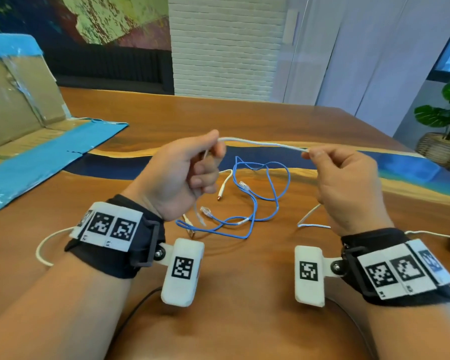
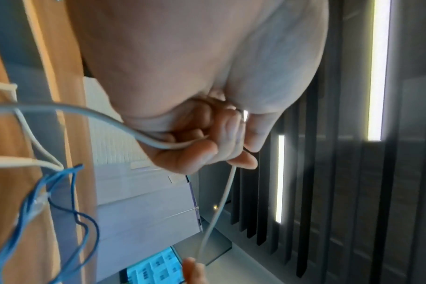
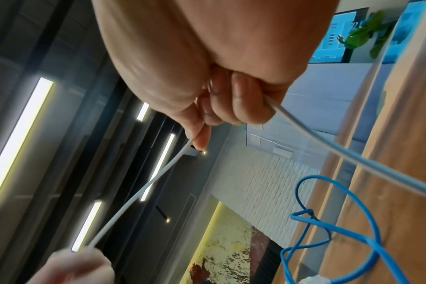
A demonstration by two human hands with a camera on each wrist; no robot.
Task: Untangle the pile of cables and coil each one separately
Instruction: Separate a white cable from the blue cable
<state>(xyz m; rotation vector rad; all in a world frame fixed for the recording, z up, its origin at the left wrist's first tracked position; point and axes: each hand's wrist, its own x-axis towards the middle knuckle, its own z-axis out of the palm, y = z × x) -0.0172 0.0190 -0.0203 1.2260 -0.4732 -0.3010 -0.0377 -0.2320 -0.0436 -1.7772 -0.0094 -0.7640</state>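
Head view: I see my left hand (image 1: 178, 175) and right hand (image 1: 348, 183) pinching the white cable (image 1: 264, 143), stretched left-right above the blue Ethernet cable (image 1: 247, 203) on the wooden table (image 1: 244, 118). Wrist views: each hand's curled fingers (image 2: 243, 161) grip it.

Bright even daylight, glaring ceiling strips, blurred wide-angle edges.

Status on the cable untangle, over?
Left hand and right hand each pinch the white cable, stretched between them. Blue cable loose on table, uncoiled. Nothing blocking.
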